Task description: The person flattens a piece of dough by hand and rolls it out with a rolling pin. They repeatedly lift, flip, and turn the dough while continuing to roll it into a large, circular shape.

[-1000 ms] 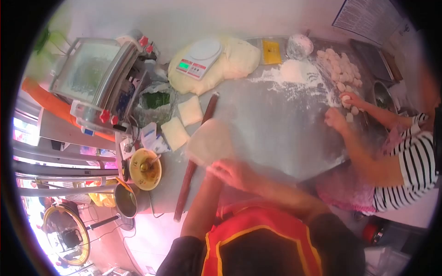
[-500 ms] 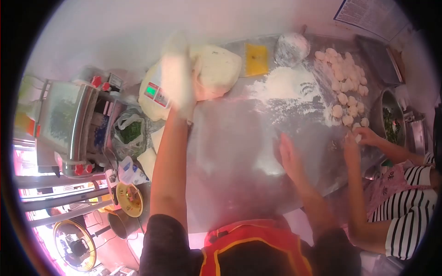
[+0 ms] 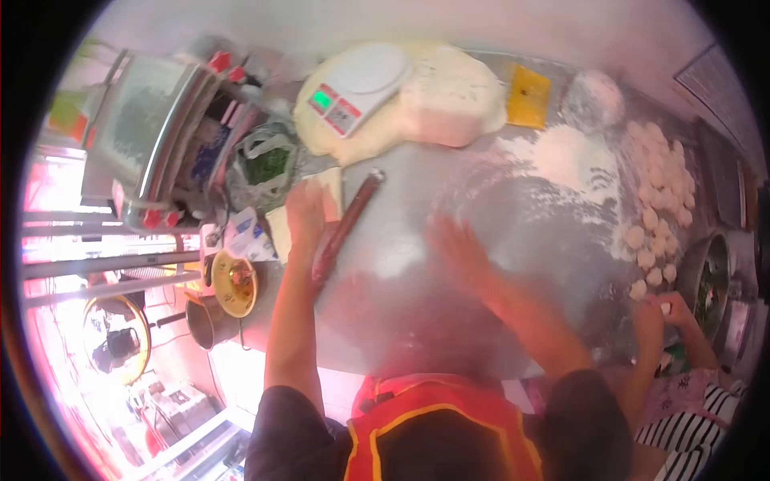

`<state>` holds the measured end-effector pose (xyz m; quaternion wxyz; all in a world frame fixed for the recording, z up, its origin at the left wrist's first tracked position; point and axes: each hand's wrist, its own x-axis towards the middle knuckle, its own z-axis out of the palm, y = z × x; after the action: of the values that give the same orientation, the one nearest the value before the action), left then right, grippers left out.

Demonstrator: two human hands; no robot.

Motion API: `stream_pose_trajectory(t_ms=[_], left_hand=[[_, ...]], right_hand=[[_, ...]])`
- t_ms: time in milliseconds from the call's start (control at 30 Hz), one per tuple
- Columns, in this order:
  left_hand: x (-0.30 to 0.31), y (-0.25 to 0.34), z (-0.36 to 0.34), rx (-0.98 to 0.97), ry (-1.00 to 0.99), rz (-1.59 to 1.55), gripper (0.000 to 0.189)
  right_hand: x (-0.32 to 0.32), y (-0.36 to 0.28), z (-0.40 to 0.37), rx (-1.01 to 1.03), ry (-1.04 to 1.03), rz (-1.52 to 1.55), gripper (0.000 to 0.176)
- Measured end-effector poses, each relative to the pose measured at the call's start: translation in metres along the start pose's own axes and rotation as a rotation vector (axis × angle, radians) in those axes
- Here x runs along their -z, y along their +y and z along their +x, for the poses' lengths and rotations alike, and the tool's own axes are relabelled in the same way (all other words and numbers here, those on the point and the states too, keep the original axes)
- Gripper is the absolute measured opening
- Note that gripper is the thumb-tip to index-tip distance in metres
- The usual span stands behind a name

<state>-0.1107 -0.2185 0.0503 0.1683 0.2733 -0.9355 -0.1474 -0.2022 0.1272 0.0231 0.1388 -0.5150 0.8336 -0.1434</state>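
Note:
My left hand is over a pale, cloth-like piece at the left of the metal table, its fingers curled down onto it. Just right of this hand a dark reddish rolling pin lies slanted on the table. My right hand, smeared by motion, is stretched out low over the middle of the table with nothing seen in it. Beyond my hands a white kitchen scale with a lit green display rests on a big mass of dough.
A yellow scraper, a flour heap and a wrapped round lump lie behind. At right, a co-worker's hands handle a small piece near many dough balls. A bag of greens and a yellow bowl stand left.
My left hand, earlier over the scale with a blurred white thing, has come down and back to the pale piece. My right hand has moved left relative to the flour. The camera view has shifted.

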Motion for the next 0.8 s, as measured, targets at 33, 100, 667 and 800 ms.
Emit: stream_pose_trajectory(t_ms=[33,100,667,800], left_hand=[[-0.003,-0.017,0.012,-0.066,-0.132,0.098,0.04],[0.004,-0.022,0.029,0.019,-0.32,0.153,0.048],[0.045,0.029,0.017,0.039,-0.21,-0.22,0.042],[0.079,0.113,-0.005,0.013,-0.237,-0.704,0.044]], right_hand=[[-0.002,-0.013,-0.02,0.086,-0.022,0.028,0.064],[0.016,-0.015,-0.046,0.049,-0.15,0.06,0.06],[0.015,-0.074,-0.02,-0.202,0.483,0.495,0.052],[0.018,-0.064,-0.011,-0.344,0.531,0.846,0.051]])
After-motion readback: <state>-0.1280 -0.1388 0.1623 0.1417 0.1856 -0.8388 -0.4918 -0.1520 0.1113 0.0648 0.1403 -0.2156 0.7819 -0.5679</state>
